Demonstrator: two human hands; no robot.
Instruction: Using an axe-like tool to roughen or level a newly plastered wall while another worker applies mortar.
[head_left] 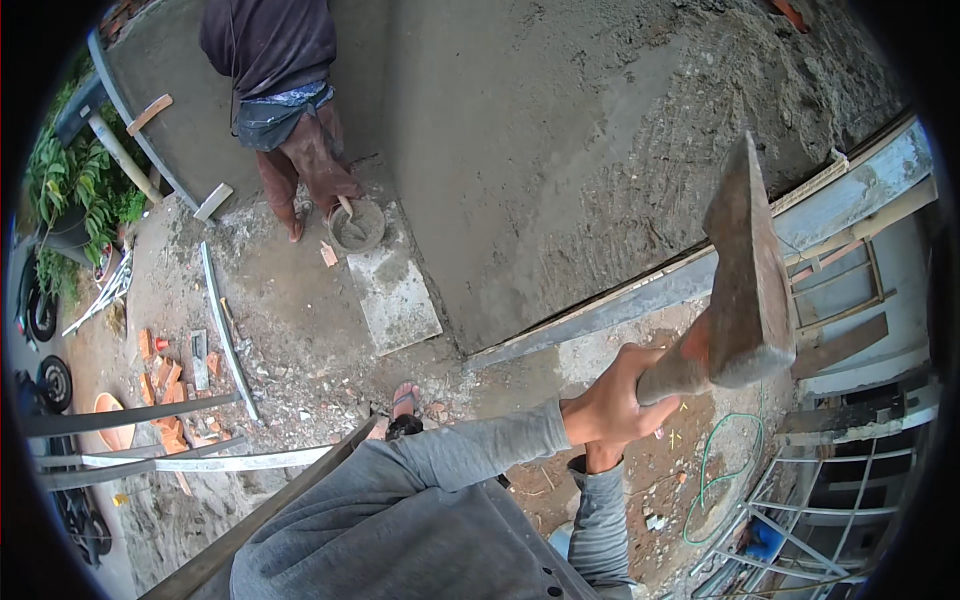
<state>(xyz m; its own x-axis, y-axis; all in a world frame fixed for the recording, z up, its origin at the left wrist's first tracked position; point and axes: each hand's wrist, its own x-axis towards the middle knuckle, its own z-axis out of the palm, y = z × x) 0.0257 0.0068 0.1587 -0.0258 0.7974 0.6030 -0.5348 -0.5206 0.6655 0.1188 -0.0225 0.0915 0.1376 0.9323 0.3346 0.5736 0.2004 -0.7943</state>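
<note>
A heavy metal pick head [752,290] on a short-looking, foreshortened handle [672,375] rises up at the right, in front of the wet grey cement surface [500,170]. My left hand [618,400] is closed round the handle below the head. My right hand [606,452] is closed just beneath it, partly hidden by the left, apparently on the same handle. Behind the tool, a long weathered board [620,293] runs along the cement's edge.
Another person [280,90] stands at upper left by a bucket of mortar [370,230] and a pale slab [395,305]. Lower left lie broken bricks [168,390], metal bars [225,310] and an orange basin [115,430]. A green hose [710,470] and metal frames [820,480] are at right.
</note>
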